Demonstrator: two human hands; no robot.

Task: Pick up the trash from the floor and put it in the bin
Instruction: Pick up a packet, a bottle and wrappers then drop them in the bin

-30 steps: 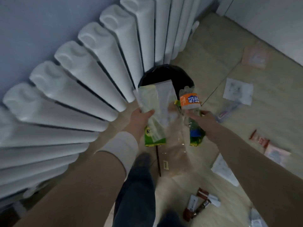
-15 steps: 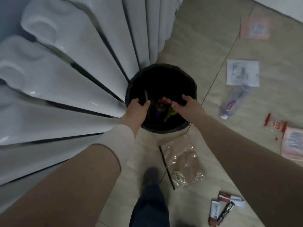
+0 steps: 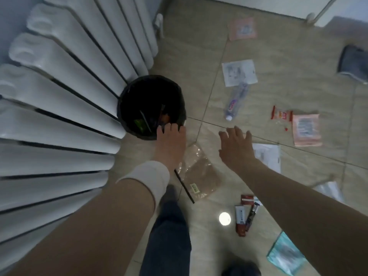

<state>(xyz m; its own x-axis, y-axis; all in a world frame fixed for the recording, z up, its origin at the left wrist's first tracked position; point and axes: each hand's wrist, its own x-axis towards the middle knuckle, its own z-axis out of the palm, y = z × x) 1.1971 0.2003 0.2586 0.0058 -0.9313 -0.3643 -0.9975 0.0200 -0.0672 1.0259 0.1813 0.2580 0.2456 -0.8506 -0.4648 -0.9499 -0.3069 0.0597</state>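
From my head camera, I look down at the round black bin [image 3: 127, 100] standing against the white ribbed radiator [image 3: 59, 116]. My left hand [image 3: 171, 140] hangs over the near rim of the bin, the fingers loosely curled and holding nothing. My right hand [image 3: 236, 145] is above the beige tiled floor [image 3: 189, 52], its fingers spread wide and empty.

The nearest trash is the crinkled clear plastic bag with a black strip [image 3: 199, 176], lying flat on the floor between my two wrists, just below the left hand. I judge it very light, soft and slippery, so I would pinch it at the stiffer black strip.

The clear plastic bottle with a white cap [image 3: 236, 101] lies beyond my right fingers, near but not touching. It looks light and stiff enough to take around its middle. More wrappers and papers lie scattered to the right.
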